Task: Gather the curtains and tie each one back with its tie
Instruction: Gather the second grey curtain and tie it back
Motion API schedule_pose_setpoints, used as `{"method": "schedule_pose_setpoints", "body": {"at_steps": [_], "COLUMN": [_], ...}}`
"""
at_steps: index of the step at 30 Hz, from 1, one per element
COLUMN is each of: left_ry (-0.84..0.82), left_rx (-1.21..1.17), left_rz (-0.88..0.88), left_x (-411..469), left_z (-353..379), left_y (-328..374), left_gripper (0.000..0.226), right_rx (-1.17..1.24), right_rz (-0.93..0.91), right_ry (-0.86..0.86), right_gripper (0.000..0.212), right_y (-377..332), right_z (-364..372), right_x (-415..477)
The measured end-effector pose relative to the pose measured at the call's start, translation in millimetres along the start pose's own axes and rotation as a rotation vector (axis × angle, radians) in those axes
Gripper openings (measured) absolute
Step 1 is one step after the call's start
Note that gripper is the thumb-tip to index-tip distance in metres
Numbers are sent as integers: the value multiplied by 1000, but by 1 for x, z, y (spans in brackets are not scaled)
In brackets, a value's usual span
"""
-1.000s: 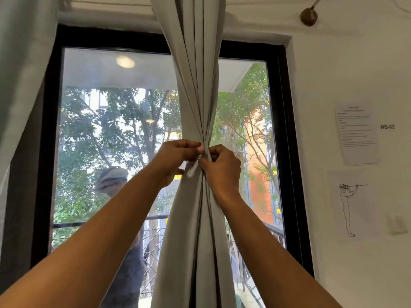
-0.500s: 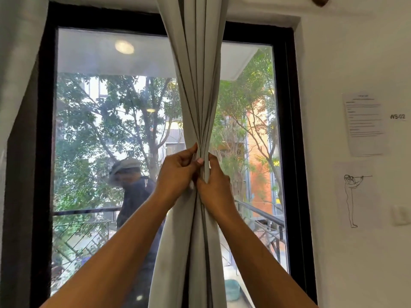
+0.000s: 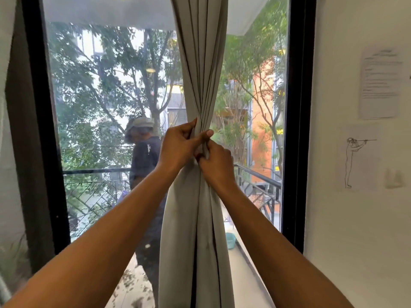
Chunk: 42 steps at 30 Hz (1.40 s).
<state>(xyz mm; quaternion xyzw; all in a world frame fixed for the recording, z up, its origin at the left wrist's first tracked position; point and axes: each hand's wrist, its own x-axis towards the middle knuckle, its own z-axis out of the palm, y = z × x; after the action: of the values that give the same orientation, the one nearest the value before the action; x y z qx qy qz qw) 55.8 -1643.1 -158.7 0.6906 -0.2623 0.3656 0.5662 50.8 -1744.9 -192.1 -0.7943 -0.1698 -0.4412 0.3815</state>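
The grey curtain (image 3: 200, 63) hangs down the middle of the black-framed window (image 3: 298, 130), drawn into a narrow waist at mid-height. Your left hand (image 3: 178, 147) grips that waist, its fingers (image 3: 193, 125) curled round the folds and the thumb laid across the front. Your right hand (image 3: 218, 167) sits just below, touching the left, and pinches the fabric with clenched fingers. Whether the pinched strip is the tie cannot be told.

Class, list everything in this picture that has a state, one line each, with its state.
Curtain: gathered into one tight bunch, hanging upright.
Left hand: fingers and thumb pinch the bunch.
Right hand: fingers grip the bunch just below.
Paper sheets: stuck flat on the wall.
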Motion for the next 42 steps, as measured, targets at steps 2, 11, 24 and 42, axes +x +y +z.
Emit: {"method": "schedule_pose_setpoints", "body": {"at_steps": [2, 11, 24, 42], "left_ry": [12, 58, 96, -79], "left_rx": [62, 83, 71, -158], "left_rz": [-7, 14, 8, -93], "left_x": [0, -3, -9, -45], "left_z": [-1, -7, -6, -16], "left_y": [3, 2, -4, 8], "left_gripper": [67, 43, 54, 17], "right_rx": [-19, 959, 867, 448], "right_rz": [-34, 400, 418, 110], "right_ry": [-7, -158, -57, -209], "right_gripper": [25, 20, 13, 64], "right_y": [1, 15, 25, -12], "right_z": [1, -2, -6, -22], "right_x": [-3, 3, 10, -50]}}
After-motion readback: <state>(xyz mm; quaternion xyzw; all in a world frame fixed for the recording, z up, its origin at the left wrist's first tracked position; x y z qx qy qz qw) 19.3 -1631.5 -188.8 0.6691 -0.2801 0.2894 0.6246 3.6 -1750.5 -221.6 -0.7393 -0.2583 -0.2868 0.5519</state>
